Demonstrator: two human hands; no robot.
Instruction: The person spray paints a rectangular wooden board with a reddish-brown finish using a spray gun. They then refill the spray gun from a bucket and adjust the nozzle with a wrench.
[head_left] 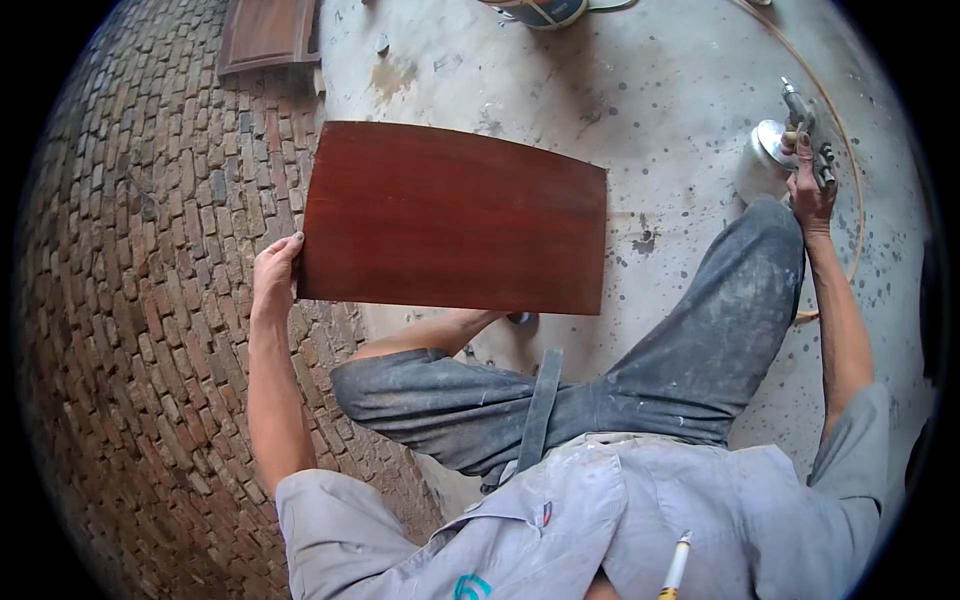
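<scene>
Your left hand (274,270) grips the red board (455,220) — likely stiff, so hold its edges. Your right hand (812,198) grips the spray gun (798,110).

Softly lit, brighter on the concrete floor (690,110), dimmer over the brickwork (160,220), shadowed below the bucket (548,14), clear across the reddish-brown panel (455,215), bent toward the blackened rim.

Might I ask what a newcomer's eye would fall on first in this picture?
Most likely the broad reddish-brown panel just above the centre, with the left hand gripping its left edge. Next might come the metal spray gun in the right hand at the upper right, then the brickwork filling the left side.
</scene>
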